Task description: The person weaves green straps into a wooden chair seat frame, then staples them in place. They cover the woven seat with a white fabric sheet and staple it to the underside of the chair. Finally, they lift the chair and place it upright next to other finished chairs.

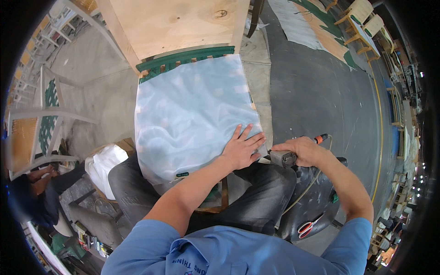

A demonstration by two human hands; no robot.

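Note:
A sheet of thin, pale bluish-white fabric [192, 110] lies wrinkled over the seat of a wooden chair in front of me. Woven green webbing [188, 59] shows past its far edge, below the plywood backrest [178, 23]. My left hand [243, 147] presses flat on the fabric near its right front corner, fingers spread. Just to its right, my right hand [303, 150] grips a pneumatic staple gun [283, 158], whose nose points at the seat's corner. The exact contact point at that corner is hidden.
An air hose [308, 190] with an orange connector [321, 138] hangs at the gun. Red-handled scissors [306, 229] rest on a dark padded surface at my right. A white bag [106, 166] stands left of my knee. Another person [41, 188] sits at far left, beside a chair frame [48, 110].

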